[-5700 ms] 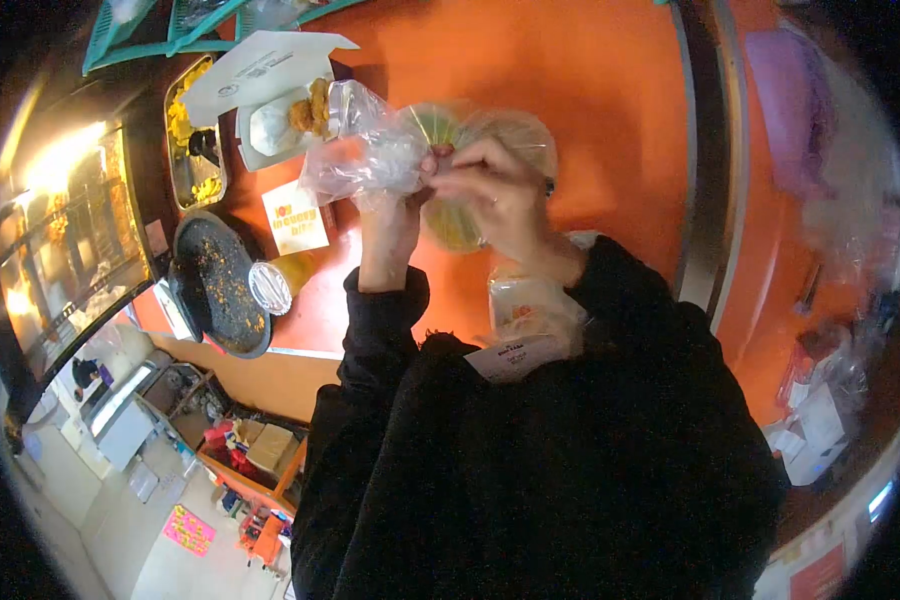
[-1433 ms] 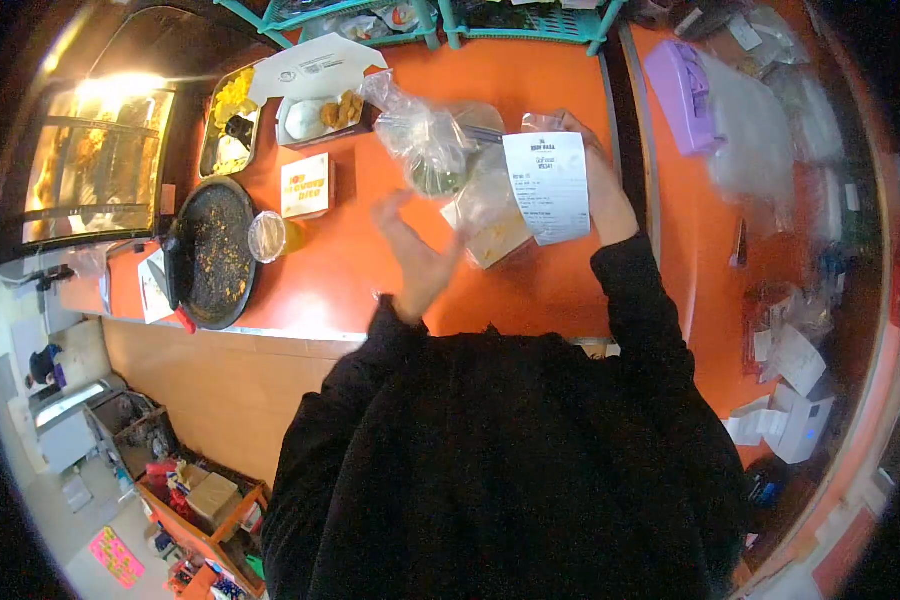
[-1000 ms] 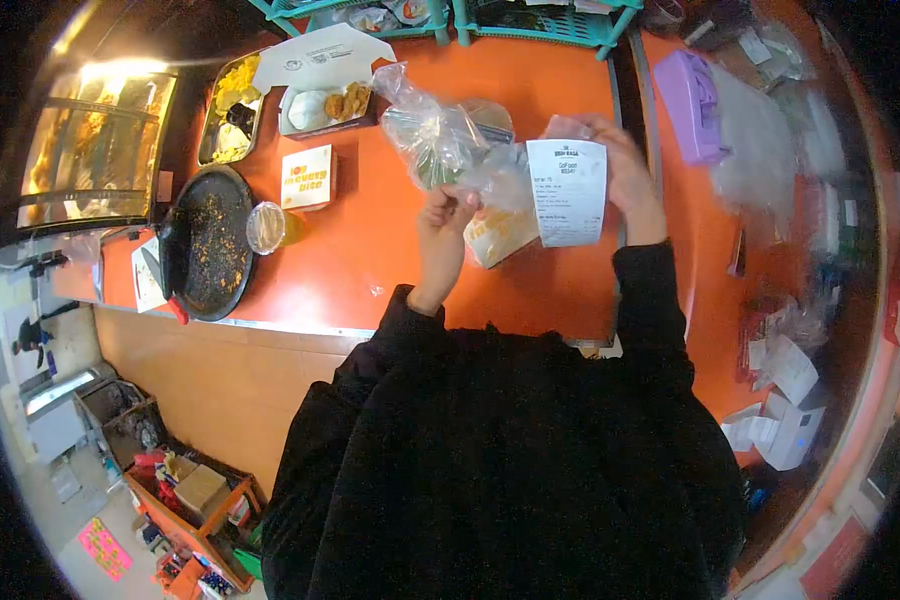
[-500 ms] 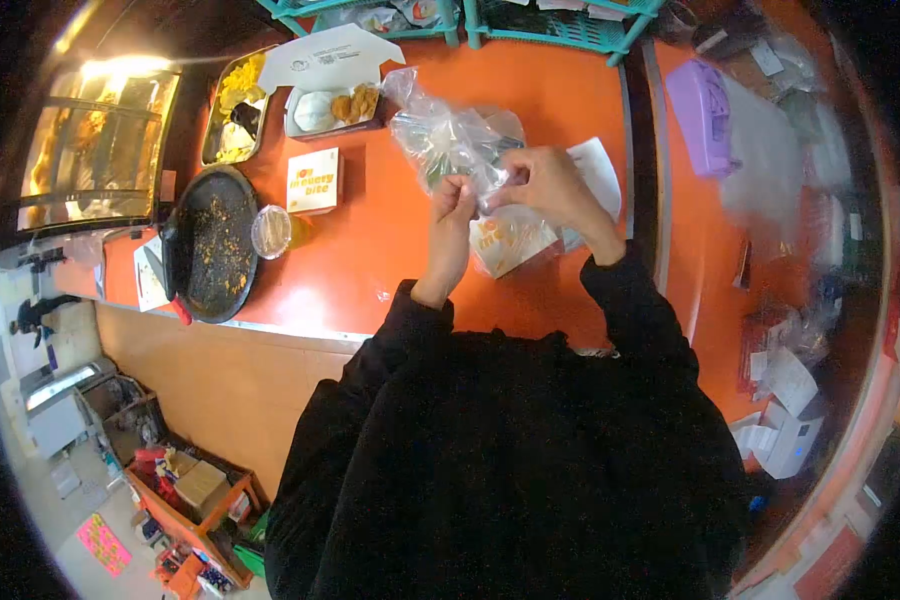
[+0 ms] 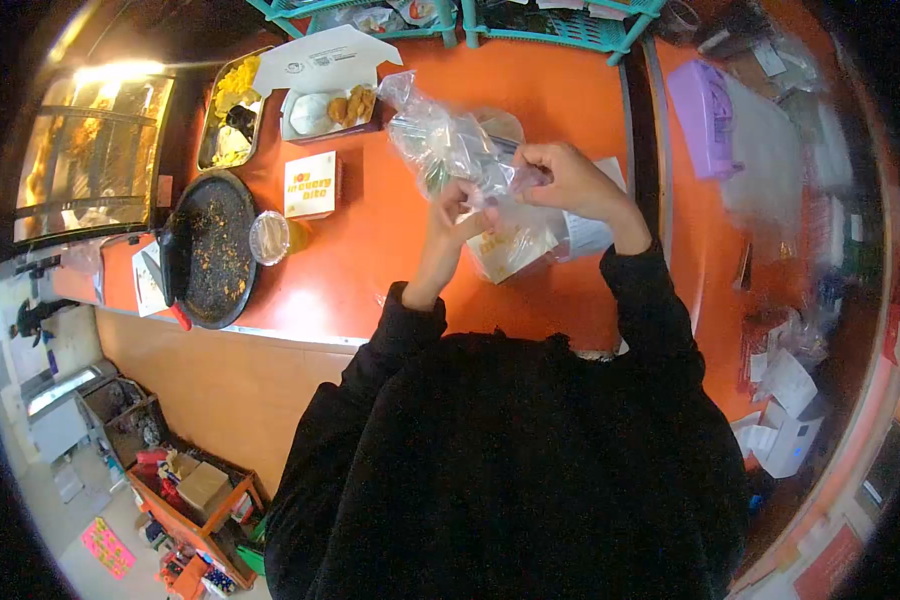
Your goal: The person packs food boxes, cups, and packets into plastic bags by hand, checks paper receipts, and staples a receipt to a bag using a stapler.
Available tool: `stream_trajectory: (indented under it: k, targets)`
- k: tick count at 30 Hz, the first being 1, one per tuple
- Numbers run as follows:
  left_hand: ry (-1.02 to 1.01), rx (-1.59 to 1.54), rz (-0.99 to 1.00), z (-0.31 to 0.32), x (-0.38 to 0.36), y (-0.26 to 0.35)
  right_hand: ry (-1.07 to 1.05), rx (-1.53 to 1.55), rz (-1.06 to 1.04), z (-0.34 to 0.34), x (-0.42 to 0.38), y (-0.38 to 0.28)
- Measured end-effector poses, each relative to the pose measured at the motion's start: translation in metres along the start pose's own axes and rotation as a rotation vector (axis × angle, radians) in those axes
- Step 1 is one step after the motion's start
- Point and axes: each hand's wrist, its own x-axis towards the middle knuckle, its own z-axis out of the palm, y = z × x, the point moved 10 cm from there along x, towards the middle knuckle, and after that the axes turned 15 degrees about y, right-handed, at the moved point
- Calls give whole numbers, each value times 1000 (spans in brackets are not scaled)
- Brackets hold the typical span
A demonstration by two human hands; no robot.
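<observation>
1. Evenly matched pinches suit this thin film: the left hand (image 5: 447, 228) and right hand (image 5: 573, 187) both have fingers closed on clear plastic (image 5: 495, 190), just beyond the wrapped box (image 5: 508, 252).
2. Small, gentle pulls would spare it from tearing; whether it belongs to the box's wrapping or the bundled bag (image 5: 425, 125) beyond the box is unclear.
3. A light touch matters near the receipt (image 5: 588, 236), right of the wrapped box, as paper creases easily.
4. Best leave the box flat on the counter (image 5: 390, 265).

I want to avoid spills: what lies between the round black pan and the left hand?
In the head view, a lidded cup sits beside the pan, then bare orange counter to the left hand.
</observation>
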Motion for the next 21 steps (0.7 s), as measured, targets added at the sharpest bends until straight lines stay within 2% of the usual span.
stream_trajectory:
  k: [1, 2, 4, 5, 7, 8, 10, 11, 13, 17, 19, 21]
  targets:
    - [141, 59, 179, -8, -3, 25, 35, -179, 14, -2, 0, 1]
    - [141, 58, 178, -3, 0, 34, 34, -180, 15, 2, -1, 0]
    - [499, 380, 670, -15, -10, 97, 62, -58, -137, 8, -1, -18]
    - [504, 381, 669, -15, -3, 104, 57, -57, -138, 11, -1, -18]
    - [210, 1064, 940, 28, 11, 109, 164, -79, -264, 4, 2, -29]
    - [215, 1064, 942, 23, 17, 108, 162, -79, -268, 6, 4, -28]
    - [-23, 714, 414, 11, 45, 62, 318, 13, -363, -9, 5, -34]
    - [-26, 711, 415, 9, 46, 56, 321, 10, -362, -8, 8, -29]
    - [-117, 245, 61, 9, 48, 26, 374, 215, -259, -11, 13, -15]
    - [-72, 200, -11, 5, 44, 19, 448, 47, -347, -12, 15, -33]
    - [-50, 167, -75, 11, 42, 27, 413, 20, -132, -7, 25, -17]
    - [-57, 200, -18, 11, 43, 32, 444, 44, -132, -2, 33, 8]
